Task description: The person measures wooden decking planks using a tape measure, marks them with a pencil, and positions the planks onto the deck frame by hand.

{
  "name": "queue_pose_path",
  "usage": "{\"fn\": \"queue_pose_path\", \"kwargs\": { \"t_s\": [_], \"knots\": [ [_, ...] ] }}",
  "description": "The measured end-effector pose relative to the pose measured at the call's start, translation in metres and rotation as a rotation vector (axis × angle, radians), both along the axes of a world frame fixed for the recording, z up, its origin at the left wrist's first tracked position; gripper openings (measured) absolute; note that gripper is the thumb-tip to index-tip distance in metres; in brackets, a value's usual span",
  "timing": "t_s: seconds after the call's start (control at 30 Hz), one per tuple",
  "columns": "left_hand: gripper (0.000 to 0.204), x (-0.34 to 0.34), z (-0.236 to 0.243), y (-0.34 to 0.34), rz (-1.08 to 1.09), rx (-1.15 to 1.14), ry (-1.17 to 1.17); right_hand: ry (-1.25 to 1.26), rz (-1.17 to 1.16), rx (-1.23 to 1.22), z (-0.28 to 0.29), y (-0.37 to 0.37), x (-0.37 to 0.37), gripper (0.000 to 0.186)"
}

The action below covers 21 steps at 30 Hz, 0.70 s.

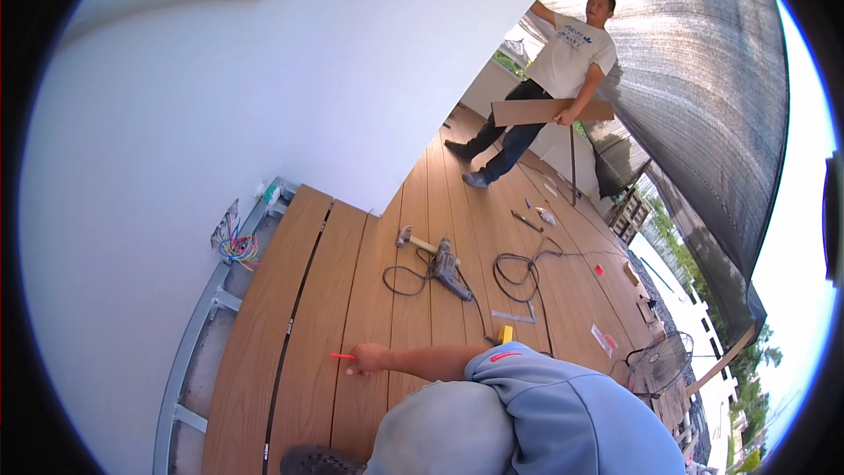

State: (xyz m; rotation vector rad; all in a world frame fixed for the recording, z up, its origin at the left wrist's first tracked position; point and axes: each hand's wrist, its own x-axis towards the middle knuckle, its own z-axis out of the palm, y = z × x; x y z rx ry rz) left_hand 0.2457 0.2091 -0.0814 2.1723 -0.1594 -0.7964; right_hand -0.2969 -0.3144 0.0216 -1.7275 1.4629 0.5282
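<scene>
You are reaching out with one hand over the brown deck boards; fingers are closing around a red pencil, tip pointing left and resting on a board. The forearm is running back to your blue sleeve. Which hand this is, left or right, cannot be told from this view; the other hand is not showing.

A dark gap is running between two boards just left of the pencil. At the deck's left edge, grey metal joists are lying exposed beside the white wall, with a bundle of coloured wires near them.

Farther up the deck, a hammer and a power drill are lying side by side, a black cord looping near them.

Another person is standing at the far end, holding a brown plank.
</scene>
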Motion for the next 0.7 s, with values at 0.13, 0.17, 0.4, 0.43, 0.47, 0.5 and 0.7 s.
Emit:
{"fn": "queue_pose_path", "kwargs": {
  "t_s": [0.13, 0.17, 0.4, 0.43, 0.47, 0.5, 0.7],
  "knots": [
    [0.051, -0.001, 0.004, -0.008, -0.006, 0.049, -0.053, -0.060, 0.031, -0.082, 0.002, -0.011, -0.010, 0.038],
    [0.052, -0.001, 0.004, -0.006, -0.003, 0.057, -0.063, -0.054, 0.021, -0.096, 0.000, -0.009, -0.009, 0.038],
    [0.060, -0.001, 0.008, 0.016, 0.033, 0.104, -0.096, 0.004, 0.165, -0.107, -0.004, 0.000, -0.004, 0.044],
    [0.061, 0.000, 0.006, 0.017, 0.039, 0.093, -0.098, -0.002, 0.145, -0.135, -0.007, 0.000, -0.007, 0.045],
    [0.062, 0.002, 0.004, 0.020, 0.038, 0.089, -0.092, -0.005, 0.126, -0.156, -0.008, 0.003, -0.009, 0.045],
    [0.063, 0.004, 0.002, 0.025, 0.042, 0.081, -0.090, -0.015, 0.130, -0.141, -0.006, 0.007, -0.006, 0.045],
    [0.070, 0.022, -0.002, 0.051, 0.024, -0.056, 0.053, -0.038, 0.117, -0.196, -0.003, 0.016, 0.000, 0.048]
  ]
}}
